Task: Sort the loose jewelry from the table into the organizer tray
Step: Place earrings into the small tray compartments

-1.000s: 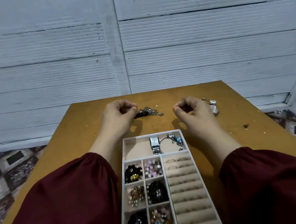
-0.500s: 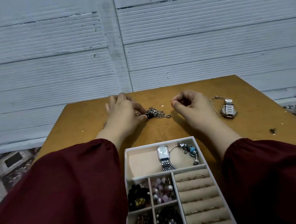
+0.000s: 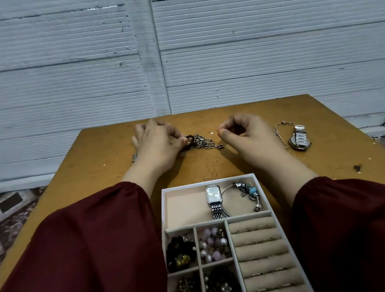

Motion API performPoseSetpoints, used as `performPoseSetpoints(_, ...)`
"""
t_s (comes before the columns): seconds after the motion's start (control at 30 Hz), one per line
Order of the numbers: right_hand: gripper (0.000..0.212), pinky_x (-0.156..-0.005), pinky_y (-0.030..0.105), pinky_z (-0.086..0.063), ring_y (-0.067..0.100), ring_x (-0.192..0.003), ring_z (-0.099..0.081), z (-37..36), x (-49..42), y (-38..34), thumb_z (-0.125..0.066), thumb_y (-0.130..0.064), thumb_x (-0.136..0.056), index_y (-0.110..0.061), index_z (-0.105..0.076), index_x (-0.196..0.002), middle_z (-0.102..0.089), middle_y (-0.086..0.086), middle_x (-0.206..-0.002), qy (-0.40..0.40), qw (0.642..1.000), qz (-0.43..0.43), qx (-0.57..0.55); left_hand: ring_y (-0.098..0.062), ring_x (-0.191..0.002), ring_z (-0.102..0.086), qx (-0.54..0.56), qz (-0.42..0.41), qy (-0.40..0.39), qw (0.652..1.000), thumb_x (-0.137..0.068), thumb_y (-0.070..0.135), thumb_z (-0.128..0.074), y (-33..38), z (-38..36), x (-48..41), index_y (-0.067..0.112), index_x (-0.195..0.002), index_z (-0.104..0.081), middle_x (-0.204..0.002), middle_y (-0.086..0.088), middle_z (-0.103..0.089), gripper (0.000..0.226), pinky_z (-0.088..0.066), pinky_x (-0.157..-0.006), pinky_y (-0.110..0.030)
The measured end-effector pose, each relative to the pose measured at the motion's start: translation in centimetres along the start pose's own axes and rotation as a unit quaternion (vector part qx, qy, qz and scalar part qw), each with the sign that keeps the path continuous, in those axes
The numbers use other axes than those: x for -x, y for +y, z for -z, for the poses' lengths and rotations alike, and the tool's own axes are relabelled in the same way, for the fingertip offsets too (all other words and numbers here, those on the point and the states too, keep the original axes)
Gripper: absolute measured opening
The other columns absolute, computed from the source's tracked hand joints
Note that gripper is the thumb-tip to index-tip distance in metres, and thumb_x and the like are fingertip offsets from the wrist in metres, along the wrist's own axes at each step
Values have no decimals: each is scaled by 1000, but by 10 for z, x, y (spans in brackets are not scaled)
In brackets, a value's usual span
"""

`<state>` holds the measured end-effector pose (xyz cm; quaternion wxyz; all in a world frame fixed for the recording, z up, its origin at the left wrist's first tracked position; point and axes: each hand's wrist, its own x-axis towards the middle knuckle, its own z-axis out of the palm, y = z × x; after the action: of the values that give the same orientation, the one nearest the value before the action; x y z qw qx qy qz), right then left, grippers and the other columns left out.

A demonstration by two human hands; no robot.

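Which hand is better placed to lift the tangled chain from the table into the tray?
Left, probably. The left hand seems to pinch the dark end of the chain, so it need only lift. The right hand is curled, holds nothing and lies apart from the chain's other end.
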<state>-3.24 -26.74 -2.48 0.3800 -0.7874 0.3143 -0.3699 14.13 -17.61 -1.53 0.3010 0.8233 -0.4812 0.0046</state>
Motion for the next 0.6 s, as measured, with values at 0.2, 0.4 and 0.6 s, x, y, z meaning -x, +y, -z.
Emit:
performPoseSetpoints(0.2,4,-64,28,-44,11,-66,-55,-2,1,-11,-66,-20,-86,-19,-68,-83,-65,-4,-73,-30,999,19,23,-24,-126,-26,70,30,36,996,-88,42,-61,-5,16,6,39,-83,-60,-117,4,-49,5,-19,-98,-33)
performPoseSetpoints(0.4,6,-69,30,-47,12,-70,-57,-6,1,-19,-68,-19,-84,-25,-67,-82,-61,-12,-70,-70,995,9,69,-27,-123,-30,122,45,63,990,-88,40,-61,-11,18,12,41,-87,-59,-122,0,-57,2,-22,-102,-33)
performPoseSetpoints(0.6,6,-69,23,-45,7,-69,-59,-6,3,-27,-73,-19,-79,-24,-70,-78,-67,-7,-73,-172,967,-17,189,-26,-122,-31,139,47,78,986,-88,41,-61,-15,17,17,42,-88,-60,-120,2,-58,1,-26,-104,-38)
